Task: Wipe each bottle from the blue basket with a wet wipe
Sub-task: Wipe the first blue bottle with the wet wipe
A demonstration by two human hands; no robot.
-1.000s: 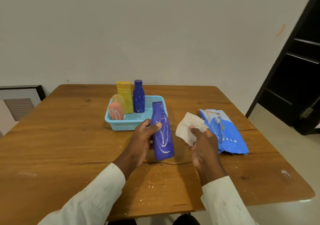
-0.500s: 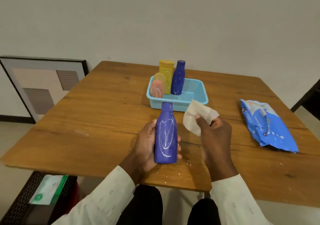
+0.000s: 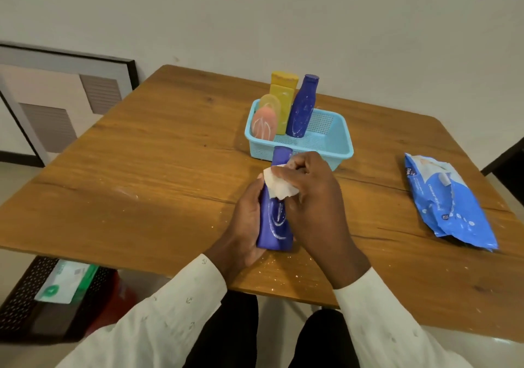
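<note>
Bottle (image 3: 274, 220), cap away from wearer, clasped in left grip (image 3: 246, 226); right grip (image 3: 309, 197) pinching wipe (image 3: 279, 187) against its neck.

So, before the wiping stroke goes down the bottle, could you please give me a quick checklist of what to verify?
1. Left hand grips the blue bottle firmly: ok.
2. Wet wipe pressed against the bottle by the right hand: ok.
3. White marks remain on the bottle's lower body to wipe: ok, they are visible.
4. Back of the bottle clean: cannot tell, hidden.
5. Remaining bottles stand in the blue basket: ok.
6. Wipes pack lies on the table for a fresh wipe: ok.
</note>
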